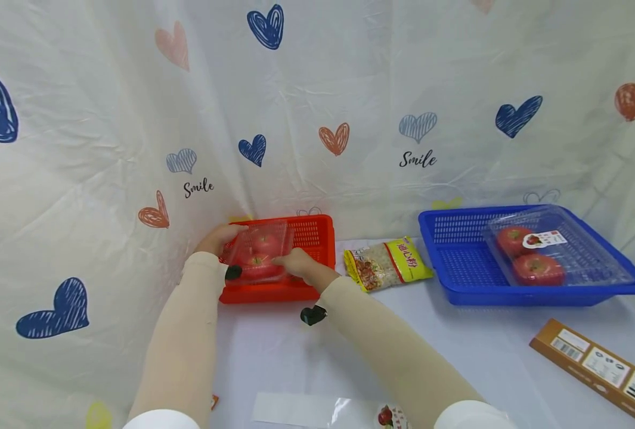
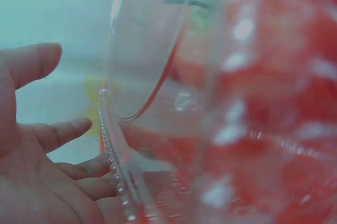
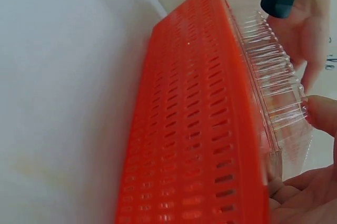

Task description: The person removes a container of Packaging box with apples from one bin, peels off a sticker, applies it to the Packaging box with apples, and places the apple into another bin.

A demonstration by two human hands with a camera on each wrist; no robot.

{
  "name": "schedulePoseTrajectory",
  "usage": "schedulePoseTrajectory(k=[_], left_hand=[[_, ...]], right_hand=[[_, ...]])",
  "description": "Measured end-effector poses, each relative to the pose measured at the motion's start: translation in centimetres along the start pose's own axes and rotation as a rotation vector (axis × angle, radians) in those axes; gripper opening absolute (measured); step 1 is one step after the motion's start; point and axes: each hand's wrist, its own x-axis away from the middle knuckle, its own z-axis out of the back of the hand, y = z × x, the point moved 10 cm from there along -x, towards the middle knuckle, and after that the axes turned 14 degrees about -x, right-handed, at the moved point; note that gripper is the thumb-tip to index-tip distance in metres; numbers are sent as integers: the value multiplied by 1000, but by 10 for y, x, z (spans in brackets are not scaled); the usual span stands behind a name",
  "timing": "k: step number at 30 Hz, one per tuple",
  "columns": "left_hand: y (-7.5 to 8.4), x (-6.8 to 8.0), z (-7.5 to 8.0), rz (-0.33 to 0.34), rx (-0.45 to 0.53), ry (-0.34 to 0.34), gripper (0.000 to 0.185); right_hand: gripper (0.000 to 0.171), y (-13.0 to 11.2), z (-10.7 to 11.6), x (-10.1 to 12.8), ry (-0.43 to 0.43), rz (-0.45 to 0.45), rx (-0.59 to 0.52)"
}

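Note:
A clear plastic clamshell box (image 1: 282, 235) with red apples (image 1: 263, 260) inside sits tilted in the red basket (image 1: 324, 238). At its right edge my right hand (image 1: 302, 266) pinches the box, thumb on top and fingers tucked below the rim, beside the basket wall (image 3: 189, 113). On the far left side is my left hand (image 1: 216, 239). In the left wrist view its thumb stands away from the box, while the lower fingers (image 2: 95, 187) reach the beaded plastic edge.
Right of the red basket lies a yellow noodle bag (image 1: 387, 263). A blue basket (image 1: 537, 296) farther right holds another clear box with apples (image 1: 537, 269). A long brown carton (image 1: 598, 363) lies at the front right. A clear strip with a label (image 1: 317, 410) lies near the front edge.

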Motion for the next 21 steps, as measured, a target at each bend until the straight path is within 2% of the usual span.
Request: schedulePoseTrajectory(k=[4, 8, 15, 18, 21], left_hand=[[15, 8, 2, -49, -5, -33, 64], [27, 16, 3, -97, 12, -86, 72], [28, 31, 4, -42, 181, -162, 79], [29, 37, 0, -41, 222, -210, 78], [27, 41, 0, -54, 239, -224, 75]], right_hand=[[45, -10, 13, 5, -29, 20, -29], [43, -24, 30, 11, -74, 40, -107], [46, -46, 54, 23, -147, 33, -157], [45, -51, 60, 29, -171, 33, -152], [47, -54, 65, 35, -185, 32, -140]])
